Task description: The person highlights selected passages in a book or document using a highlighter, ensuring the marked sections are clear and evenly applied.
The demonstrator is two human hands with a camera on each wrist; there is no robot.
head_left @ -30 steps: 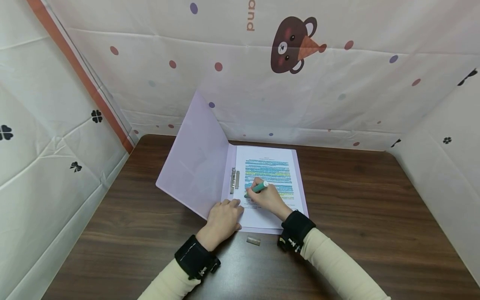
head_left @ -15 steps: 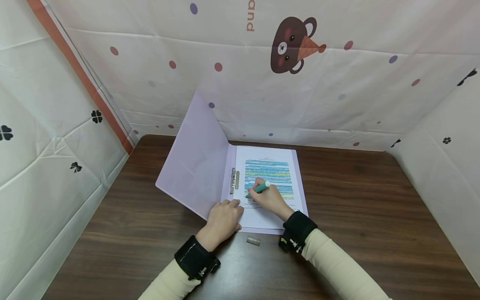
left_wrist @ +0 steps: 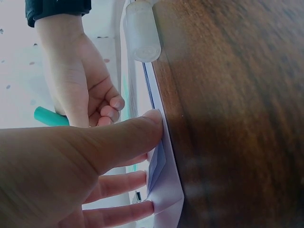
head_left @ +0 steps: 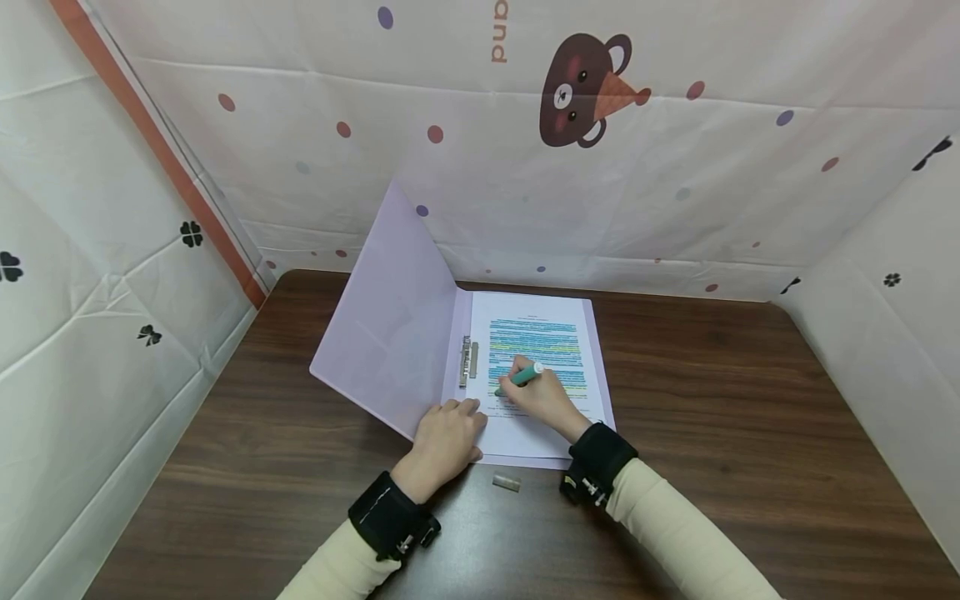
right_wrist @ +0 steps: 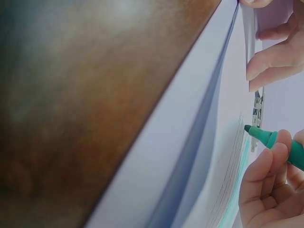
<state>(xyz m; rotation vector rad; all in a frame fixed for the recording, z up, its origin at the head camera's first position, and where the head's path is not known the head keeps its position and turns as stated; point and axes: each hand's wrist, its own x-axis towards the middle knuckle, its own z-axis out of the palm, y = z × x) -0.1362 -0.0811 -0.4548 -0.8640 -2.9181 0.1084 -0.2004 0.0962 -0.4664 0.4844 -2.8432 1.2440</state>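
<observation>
My right hand [head_left: 536,396] pinches a green highlighter [head_left: 527,374], its white end tilted up to the right. In the right wrist view the dark tip of the highlighter [right_wrist: 260,134] is right at the printed lines, near the left margin. Under it lies a sheet of paper [head_left: 532,433], its text striped blue with some yellow. The sheet sits in a lilac folder [head_left: 397,317] that stands open. My left hand [head_left: 446,437] rests, fingers extended, on the lower left corner of the sheet, with the thumb [left_wrist: 137,128] at the bottom edge.
A metal clip [head_left: 466,362] runs along the folder's spine. Just below the folder, a small translucent cylinder [head_left: 506,482] lies on the brown wooden table [head_left: 712,417]. The folder's raised cover leans up on the left, near the patterned cloth wall [head_left: 337,167] behind.
My right hand has shifted slightly to the right, and the highlighter's tip moves with it along the text line. The left hand stays in place on the sheet.
</observation>
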